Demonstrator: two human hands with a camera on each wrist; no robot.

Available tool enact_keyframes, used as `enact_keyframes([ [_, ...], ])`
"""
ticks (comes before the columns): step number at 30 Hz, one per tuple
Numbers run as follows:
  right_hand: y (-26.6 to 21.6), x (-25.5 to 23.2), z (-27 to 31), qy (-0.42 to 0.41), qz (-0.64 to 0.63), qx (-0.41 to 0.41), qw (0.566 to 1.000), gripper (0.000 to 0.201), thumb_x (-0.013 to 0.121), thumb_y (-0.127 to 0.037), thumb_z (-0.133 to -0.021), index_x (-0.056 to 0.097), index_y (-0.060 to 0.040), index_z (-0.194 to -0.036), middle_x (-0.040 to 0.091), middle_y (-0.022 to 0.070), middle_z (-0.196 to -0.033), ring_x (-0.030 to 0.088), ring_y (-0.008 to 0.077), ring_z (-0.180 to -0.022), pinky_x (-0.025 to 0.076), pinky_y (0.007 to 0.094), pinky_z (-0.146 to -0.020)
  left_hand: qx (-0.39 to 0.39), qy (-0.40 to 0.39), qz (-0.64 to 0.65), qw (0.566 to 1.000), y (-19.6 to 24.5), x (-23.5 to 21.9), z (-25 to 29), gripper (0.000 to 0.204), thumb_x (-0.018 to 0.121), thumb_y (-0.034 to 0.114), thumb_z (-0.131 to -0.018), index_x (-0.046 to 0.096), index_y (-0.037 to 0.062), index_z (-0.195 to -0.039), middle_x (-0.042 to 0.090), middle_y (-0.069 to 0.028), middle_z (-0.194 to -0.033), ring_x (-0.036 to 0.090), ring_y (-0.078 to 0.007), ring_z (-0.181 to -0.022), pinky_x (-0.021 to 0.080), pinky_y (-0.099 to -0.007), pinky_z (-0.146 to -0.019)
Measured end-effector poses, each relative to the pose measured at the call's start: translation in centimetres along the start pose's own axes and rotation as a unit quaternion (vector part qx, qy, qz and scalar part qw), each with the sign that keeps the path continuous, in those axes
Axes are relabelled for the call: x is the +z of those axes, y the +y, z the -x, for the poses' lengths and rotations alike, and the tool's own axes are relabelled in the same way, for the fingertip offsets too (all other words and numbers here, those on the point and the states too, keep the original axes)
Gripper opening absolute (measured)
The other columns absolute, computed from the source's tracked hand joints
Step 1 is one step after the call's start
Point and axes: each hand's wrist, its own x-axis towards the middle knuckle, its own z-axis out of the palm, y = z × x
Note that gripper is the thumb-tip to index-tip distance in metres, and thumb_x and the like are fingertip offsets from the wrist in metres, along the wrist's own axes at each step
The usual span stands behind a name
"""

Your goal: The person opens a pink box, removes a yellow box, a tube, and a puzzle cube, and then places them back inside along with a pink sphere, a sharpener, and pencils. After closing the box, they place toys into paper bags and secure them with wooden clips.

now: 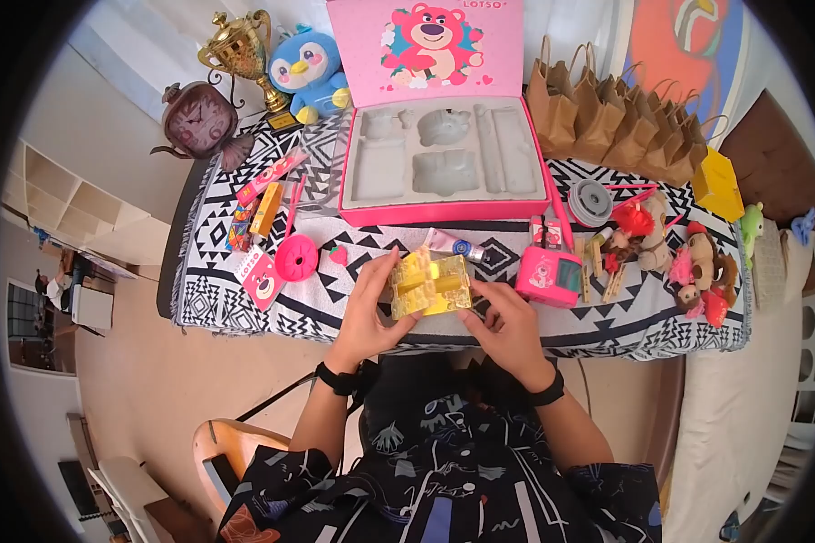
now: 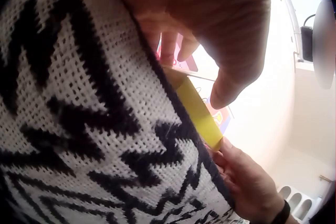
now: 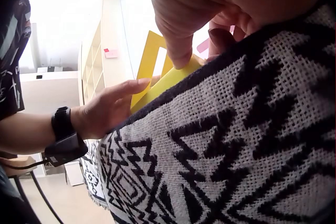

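Left hand (image 1: 369, 303) and right hand (image 1: 509, 333) clamped on opposite sides of yellow box (image 1: 433, 299). Pink box (image 1: 444, 214) open, tray (image 1: 409, 163) hollows unfilled; handling seemingly midway, yellow box not set down.

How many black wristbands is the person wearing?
2. The left black wristband sits just behind the left hand; the right black wristband sits just behind the right hand. Neither is hidden by the sleeves.

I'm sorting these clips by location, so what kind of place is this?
Probably a room in a home: a patterned cloth covers the table, with a blue plush penguin and a gold trophy at the back.
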Motion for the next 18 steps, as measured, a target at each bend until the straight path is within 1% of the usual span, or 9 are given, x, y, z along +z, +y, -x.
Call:
enact_keyframes([
  [5, -0.2, 0.2, 0.0, 0.005, 0.003, 0.021, 1.000, 0.046, 0.082, -0.019, -0.088, 0.069, -0.0023, -0.128, 0.069, 0.0086, -0.106, 0.055, 0.0128, -0.057, 0.046, 0.0274, -0.053, -0.043, 0.014, 0.059, 0.997, -2.1, -0.5, 1.0, 0.083, 0.068, 0.008, -0.085, 0.031, -0.0042, -0.158, 0.055, -0.0157, -0.138, 0.056, -0.0281, -0.131, 0.042, -0.0397, -0.114],
  [6, -0.2, 0.2, 0.0, 0.008, 0.009, 0.018, 1.000, 0.044, 0.082, -0.019, -0.088, 0.069, -0.0022, -0.126, 0.069, 0.0084, -0.104, 0.055, 0.0127, -0.056, 0.046, 0.0276, -0.052, -0.044, 0.015, 0.058, 0.997, -2.3, -0.4, 1.1, 0.083, 0.068, 0.008, -0.085, 0.031, -0.0042, -0.158, 0.055, -0.0157, -0.138, 0.056, -0.0281, -0.131, 0.042, -0.0397, -0.114],
  [8, -0.4, 0.2, 0.0, 0.008, 0.014, 0.014, 1.000, 0.043, 0.082, -0.019, -0.088, 0.069, -0.0020, -0.124, 0.068, 0.0083, -0.103, 0.055, 0.0125, -0.056, 0.045, 0.0277, -0.052, -0.062, 0.063, 0.149, 0.985, -2.2, -0.2, 1.3, 0.071, 0.068, 0.006, -0.081, 0.042, -0.0044, -0.146, 0.057, -0.0179, -0.133, 0.058, -0.0298, -0.128, 0.041, -0.0429, -0.113],
  [9, -0.5, 0.2, 0.0, 0.005, 0.020, 0.022, 1.000, 0.042, 0.082, -0.018, -0.087, 0.069, -0.0027, -0.123, 0.067, 0.0077, -0.101, 0.056, 0.0137, -0.058, 0.046, 0.0288, -0.052, -0.064, 0.064, 0.148, 0.985, -2.4, 0.1, 1.4, 0.071, 0.068, 0.006, -0.081, 0.042, -0.0044, -0.146, 0.057, -0.0179, -0.133, 0.058, -0.0298, -0.128, 0.041, -0.0429, -0.113],
  [11, -0.6, 0.4, 0.1, 0.000, 0.024, 0.030, 0.999, 0.041, 0.083, -0.017, -0.086, 0.068, -0.0034, -0.122, 0.065, 0.0072, -0.099, 0.057, 0.0150, -0.059, 0.046, 0.0299, -0.053, -0.065, 0.108, 0.254, 0.959, -3.1, 0.7, 1.6, 0.067, 0.064, 0.000, -0.082, 0.039, -0.0011, -0.145, 0.055, -0.0173, -0.131, 0.056, -0.0293, -0.128, 0.042, -0.0443, -0.113],
  [12, -0.7, 0.6, 0.2, 0.014, 0.058, 0.017, 0.998, 0.040, 0.082, -0.018, -0.086, 0.067, -0.0047, -0.121, 0.063, 0.0074, -0.098, 0.060, 0.0177, -0.063, 0.048, 0.0321, -0.054, -0.065, 0.111, 0.253, 0.959, -3.4, 0.5, 1.6, 0.067, 0.064, 0.000, -0.082, 0.039, -0.0011, -0.145, 0.055, -0.0173, -0.131, 0.056, -0.0293, -0.128, 0.042, -0.0443, -0.113],
  [14, -0.8, 0.9, 0.1, 0.026, 0.090, 0.004, 0.996, 0.040, 0.082, -0.018, -0.086, 0.066, -0.0060, -0.120, 0.061, 0.0076, -0.097, 0.063, 0.0204, -0.066, 0.050, 0.0342, -0.056, -0.019, 0.043, 0.223, 0.974, -3.8, 0.0, 1.4, 0.063, 0.059, -0.005, -0.082, 0.037, 0.0029, -0.140, 0.054, -0.0173, -0.130, 0.055, -0.0300, -0.129, 0.042, -0.0456, -0.113],
  [16, -1.6, 0.7, -0.1, -0.033, 0.170, -0.098, 0.980, 0.039, 0.080, -0.019, -0.086, 0.065, -0.0079, -0.120, 0.059, 0.0090, -0.097, 0.068, 0.0262, -0.075, 0.053, 0.0383, -0.060, -0.018, 0.045, 0.240, 0.970, -3.2, 0.1, 1.4, 0.060, 0.058, -0.006, -0.082, 0.038, 0.0043, -0.138, 0.054, -0.0176, -0.131, 0.054, -0.0306, -0.129, 0.042, -0.0461, -0.113],
  [18, -2.5, 0.9, -0.6, -0.041, 0.196, -0.095, 0.975, 0.037, 0.079, -0.022, -0.087, 0.065, -0.0085, -0.119, 0.060, 0.0089, -0.099, 0.070, 0.0282, -0.078, 0.055, 0.0393, -0.061, -0.015, 0.045, 0.259, 0.965, -2.6, 0.1, 1.2, 0.057, 0.057, -0.006, -0.082, 0.039, 0.0057, -0.135, 0.054, -0.0179, -0.131, 0.054, -0.0311, -0.130, 0.042, -0.0467, -0.113],
])
